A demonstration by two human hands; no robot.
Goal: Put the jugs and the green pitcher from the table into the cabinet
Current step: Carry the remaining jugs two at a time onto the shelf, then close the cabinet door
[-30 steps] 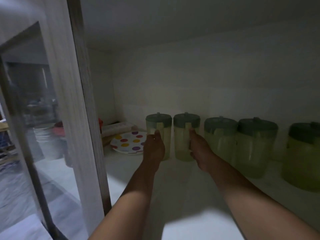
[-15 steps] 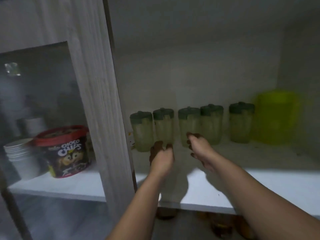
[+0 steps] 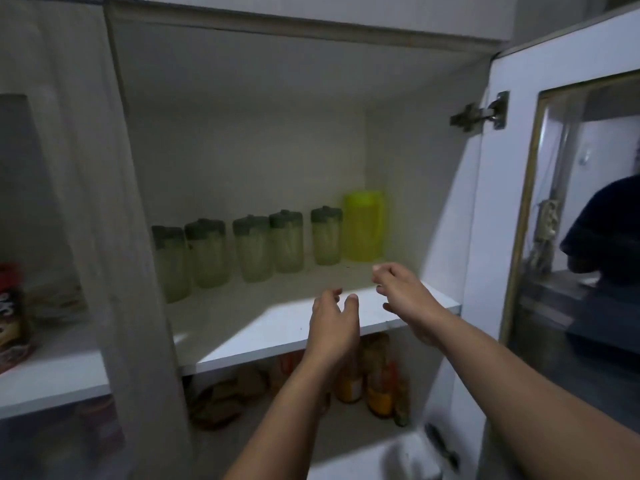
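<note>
A: Where do the jugs stand?

B: Five lidded jugs stand upright in a row along the back of the cabinet shelf (image 3: 242, 327). From the left: the first jug (image 3: 171, 265), partly behind the closed door's frame, the second jug (image 3: 207, 252) just beside it, the third jug (image 3: 252, 249), the fourth jug (image 3: 287, 241) close against the third, and the fifth jug (image 3: 326, 236) a little apart. Each is pale and translucent with a dark green lid.

A: And the green pitcher?

B: The green pitcher (image 3: 363, 226) is in the back right corner of the same shelf, upright, just beside the fifth jug and taller than it.

A: What about the hands?

B: Both are empty. The left hand (image 3: 334, 318) hovers over the front edge of the shelf, fingers loosely spread, gripping nothing. The right hand (image 3: 403, 292) is beside it, a little higher and further in, fingers half curled and open, well short of the pitcher.

A: Anything else in view?

B: The open cabinet door (image 3: 485, 237) hangs to the right, its hinge (image 3: 479, 114) near the top. Bottles (image 3: 379, 379) and a crumpled bag stand on the lower shelf. Behind the left door a red-lidded tub (image 3: 14, 317) shows dimly.
</note>
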